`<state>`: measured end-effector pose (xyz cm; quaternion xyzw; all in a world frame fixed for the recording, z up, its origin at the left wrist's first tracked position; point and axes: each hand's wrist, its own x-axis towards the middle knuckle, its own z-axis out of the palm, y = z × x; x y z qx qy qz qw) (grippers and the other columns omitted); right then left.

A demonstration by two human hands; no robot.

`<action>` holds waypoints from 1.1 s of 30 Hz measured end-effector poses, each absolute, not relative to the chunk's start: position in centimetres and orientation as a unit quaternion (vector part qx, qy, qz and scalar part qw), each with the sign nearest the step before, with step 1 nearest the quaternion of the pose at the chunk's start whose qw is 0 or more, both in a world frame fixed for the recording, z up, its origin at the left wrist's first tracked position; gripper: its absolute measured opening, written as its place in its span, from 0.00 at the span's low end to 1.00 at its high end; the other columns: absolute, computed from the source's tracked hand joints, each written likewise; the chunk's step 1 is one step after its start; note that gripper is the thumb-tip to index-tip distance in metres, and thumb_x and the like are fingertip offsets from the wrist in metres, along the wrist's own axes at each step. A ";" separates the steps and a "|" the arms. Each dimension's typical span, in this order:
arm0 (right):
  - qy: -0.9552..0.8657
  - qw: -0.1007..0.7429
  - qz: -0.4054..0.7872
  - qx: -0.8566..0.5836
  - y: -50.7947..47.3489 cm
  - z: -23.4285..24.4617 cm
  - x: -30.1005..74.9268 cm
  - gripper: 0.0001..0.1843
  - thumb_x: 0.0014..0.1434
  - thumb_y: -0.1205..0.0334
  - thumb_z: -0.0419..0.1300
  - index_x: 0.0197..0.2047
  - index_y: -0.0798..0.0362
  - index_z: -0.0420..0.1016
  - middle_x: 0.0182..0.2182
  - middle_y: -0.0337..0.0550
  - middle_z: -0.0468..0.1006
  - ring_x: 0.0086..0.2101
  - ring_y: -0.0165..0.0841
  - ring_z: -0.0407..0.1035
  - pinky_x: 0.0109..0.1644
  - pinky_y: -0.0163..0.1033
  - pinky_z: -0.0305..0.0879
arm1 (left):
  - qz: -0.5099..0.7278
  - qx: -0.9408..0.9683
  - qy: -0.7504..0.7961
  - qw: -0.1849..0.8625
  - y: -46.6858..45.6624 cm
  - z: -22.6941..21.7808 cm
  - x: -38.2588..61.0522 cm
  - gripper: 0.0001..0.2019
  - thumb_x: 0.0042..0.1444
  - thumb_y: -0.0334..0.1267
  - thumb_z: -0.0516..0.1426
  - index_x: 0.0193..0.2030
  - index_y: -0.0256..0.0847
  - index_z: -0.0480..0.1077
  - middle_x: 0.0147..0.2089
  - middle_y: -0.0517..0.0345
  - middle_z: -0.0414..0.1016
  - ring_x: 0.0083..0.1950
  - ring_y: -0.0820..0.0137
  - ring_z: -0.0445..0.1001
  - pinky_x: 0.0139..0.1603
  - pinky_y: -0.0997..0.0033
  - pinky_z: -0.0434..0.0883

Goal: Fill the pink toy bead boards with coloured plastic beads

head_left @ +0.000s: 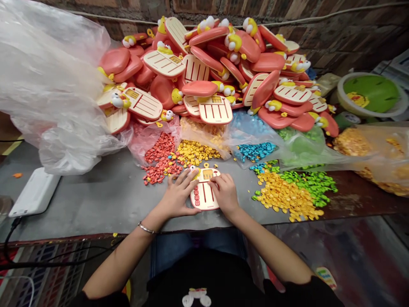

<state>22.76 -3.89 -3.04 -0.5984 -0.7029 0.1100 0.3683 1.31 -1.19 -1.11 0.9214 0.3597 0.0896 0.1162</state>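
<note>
Brick wall (319, 38) behind, metal bench (105, 204) below: where is the toy (204, 196) kept?

It is held flat on the bench, between both hands, before a heap of toys (204, 72); red buttons (161, 157) and yellow buttons (196, 152) are spread just beside it.

And the fingers?

On the left hand (179, 196) they are spread apart, near the duck head (193, 171); on the right hand (225, 194) they are kept together on the toy's upper edge. Whether it is clamped or merely touched can hardly be told.

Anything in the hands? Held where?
A cream plastic slotted toy board, lying flat: left hand at its upper left corner, right hand at its upper right edge.
</note>
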 end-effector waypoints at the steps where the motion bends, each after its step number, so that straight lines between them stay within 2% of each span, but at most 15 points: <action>1: -0.712 0.370 0.131 -0.582 -3.8 -3.0 23.0 0.05 0.63 0.65 0.60 0.36 0.52 0.77 0.31 0.45 0.76 0.36 0.40 0.68 0.42 0.45 0.68 | 0.090 0.921 0.360 0.115 -1.2 -1.1 1.3 0.41 0.50 0.66 0.57 0.65 0.43 0.64 0.74 0.46 0.50 0.73 0.47 0.49 0.63 0.49 0.45; 7: -0.763 0.361 0.209 -0.494 -2.4 -2.4 24.6 0.09 0.64 0.66 0.58 0.44 0.51 0.78 0.37 0.46 0.74 0.40 0.38 0.70 0.45 0.44 0.70 | 0.100 0.922 0.357 0.112 -1.1 -1.2 1.1 0.41 0.50 0.68 0.57 0.65 0.44 0.64 0.74 0.48 0.51 0.72 0.47 0.50 0.63 0.50 0.46; 13: -0.786 0.329 0.204 -0.482 -1.5 -2.1 24.0 0.04 0.63 0.67 0.60 0.37 0.52 0.76 0.35 0.45 0.75 0.40 0.38 0.70 0.45 0.44 0.68 | 0.101 0.921 0.359 0.115 -1.1 -1.1 1.1 0.41 0.50 0.67 0.58 0.66 0.46 0.64 0.74 0.49 0.52 0.72 0.47 0.50 0.64 0.49 0.46; 19: -0.764 0.345 0.217 -0.501 -1.5 -2.6 23.4 0.04 0.62 0.63 0.62 0.34 0.52 0.74 0.33 0.44 0.76 0.38 0.38 0.70 0.43 0.42 0.67 | 0.101 0.919 0.361 0.122 -1.1 -1.3 1.1 0.42 0.49 0.66 0.59 0.68 0.47 0.62 0.74 0.49 0.52 0.72 0.46 0.50 0.64 0.48 0.45; 24: -0.784 0.319 0.215 -0.487 -1.6 -2.4 23.2 0.04 0.60 0.62 0.64 0.36 0.52 0.74 0.34 0.45 0.77 0.39 0.39 0.70 0.46 0.44 0.65 | 0.095 0.919 0.361 0.126 -1.1 -1.4 1.0 0.42 0.51 0.68 0.57 0.68 0.46 0.61 0.74 0.48 0.51 0.73 0.48 0.49 0.64 0.49 0.44; 29: -0.830 0.252 0.324 -0.378 -2.2 -0.5 25.2 0.09 0.58 0.56 0.67 0.33 0.51 0.76 0.33 0.41 0.77 0.38 0.36 0.71 0.49 0.44 0.65 | 0.102 0.919 0.360 0.128 -1.1 -1.1 1.1 0.40 0.51 0.66 0.57 0.66 0.46 0.63 0.74 0.48 0.51 0.72 0.48 0.51 0.64 0.49 0.45; 31: -0.803 0.286 0.355 -0.384 -1.6 -0.1 26.5 0.08 0.61 0.55 0.64 0.36 0.51 0.77 0.34 0.41 0.78 0.38 0.35 0.72 0.47 0.42 0.67 | 0.102 0.920 0.358 0.125 -1.0 -1.0 1.1 0.40 0.51 0.66 0.58 0.66 0.46 0.63 0.74 0.48 0.51 0.72 0.47 0.51 0.64 0.49 0.45; 33: -0.758 0.337 0.308 -0.465 -0.2 -0.2 27.6 0.07 0.64 0.59 0.60 0.39 0.52 0.77 0.37 0.44 0.78 0.38 0.35 0.72 0.45 0.41 0.68 | 0.101 0.920 0.357 0.123 -1.0 -0.9 1.0 0.40 0.51 0.66 0.58 0.66 0.46 0.63 0.74 0.48 0.51 0.72 0.47 0.51 0.64 0.48 0.45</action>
